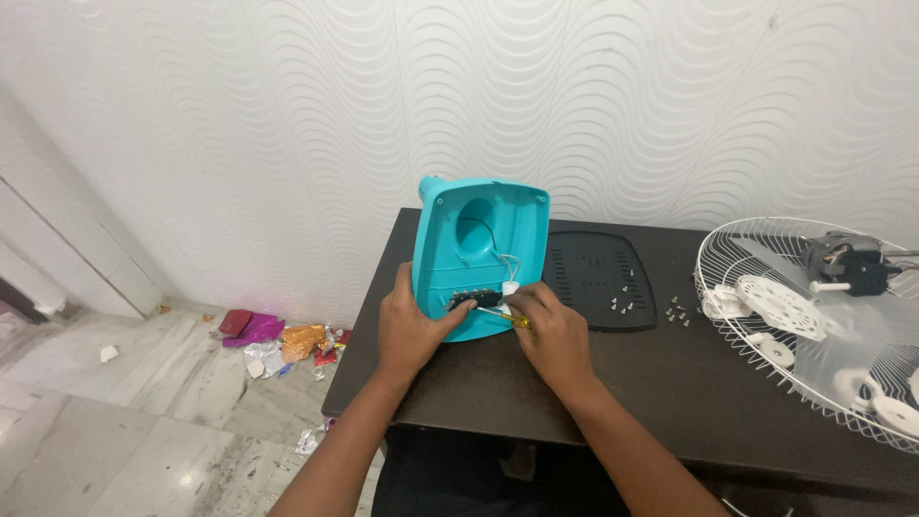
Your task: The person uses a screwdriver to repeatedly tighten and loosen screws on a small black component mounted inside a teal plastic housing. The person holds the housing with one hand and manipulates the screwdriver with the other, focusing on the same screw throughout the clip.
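Teal plastic fan base (479,254), hollow shell, stands tilted near desk (498,388) left back corner; left hand (410,328) clasps its lower left edge; right hand (552,332) closed round yellow-handled screwdriver (505,316), tip inside shell; flat black cover plate (598,280) just right; loose screws (677,312); white wire fan grille (814,325) at right edge.

The right hand (555,335) covers most of the screwdriver (505,316); only a bit of yellow handle and the thin shaft show. The tip against the small black part (461,302) inside the turquoise fan base (479,254) is too small to see clearly. The left hand (410,330) hides the base's lower left edge. The white fan grille (766,287) is cut by the right edge. The loose screws (676,312) are too small to count. The coloured litter (282,340) on the floor is unclear.
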